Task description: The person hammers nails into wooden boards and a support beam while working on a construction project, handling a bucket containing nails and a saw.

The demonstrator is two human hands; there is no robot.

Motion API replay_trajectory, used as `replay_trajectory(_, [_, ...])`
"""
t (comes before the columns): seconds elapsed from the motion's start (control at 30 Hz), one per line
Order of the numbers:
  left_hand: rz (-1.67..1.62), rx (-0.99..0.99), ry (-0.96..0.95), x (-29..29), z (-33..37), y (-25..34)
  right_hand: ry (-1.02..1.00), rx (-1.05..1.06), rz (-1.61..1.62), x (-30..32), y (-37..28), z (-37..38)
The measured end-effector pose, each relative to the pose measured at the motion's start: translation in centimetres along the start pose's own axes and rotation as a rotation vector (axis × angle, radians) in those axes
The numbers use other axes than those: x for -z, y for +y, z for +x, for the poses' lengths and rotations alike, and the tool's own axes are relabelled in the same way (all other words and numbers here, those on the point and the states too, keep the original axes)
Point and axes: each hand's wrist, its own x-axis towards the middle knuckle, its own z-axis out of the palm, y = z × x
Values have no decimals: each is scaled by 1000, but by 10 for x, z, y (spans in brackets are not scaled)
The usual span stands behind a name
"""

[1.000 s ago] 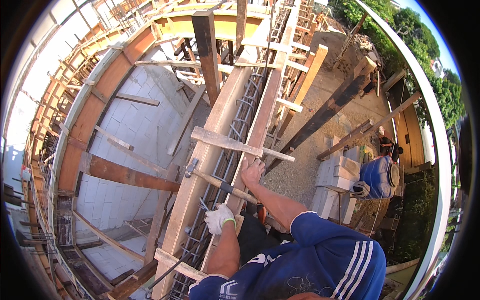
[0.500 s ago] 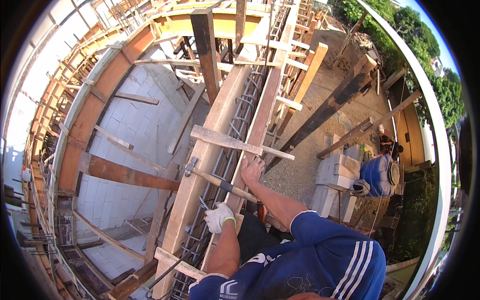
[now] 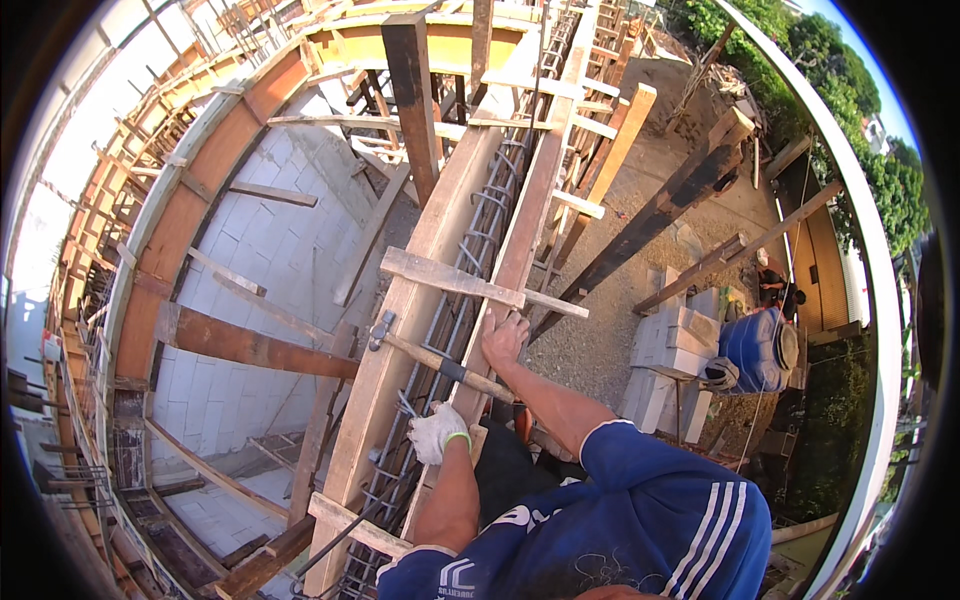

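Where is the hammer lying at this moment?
The hammer lies across the two formwork boards near the middle of the head view, between the bare right hand and gloved left hand.

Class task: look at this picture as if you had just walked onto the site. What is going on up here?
A person in a blue shirt leans over a long wooden beam form with steel bars inside. The bare right hand rests on the form's right board, just below a wooden cross piece. The gloved left hand is down at the steel bars. A hammer lies across the form between both hands, held by neither.
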Motion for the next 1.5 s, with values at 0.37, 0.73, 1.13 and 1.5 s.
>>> replay_trajectory(0.37, [-7, 4, -63, 1, 4, -2, 6, 7, 15, 4, -7, -6])
replay_trajectory(0.73, [-3, 7, -3, 8, -2, -2, -530, 189, 178, 115, 27, 67])
replay_trajectory(1.13, [8, -19, -25, -2, -3, 0, 827, 859, -564, 486, -167, 268])
replay_trajectory(1.5, [27, -20, 12, -4, -6, 2, 430, 597, -948, 531, -173, 347])
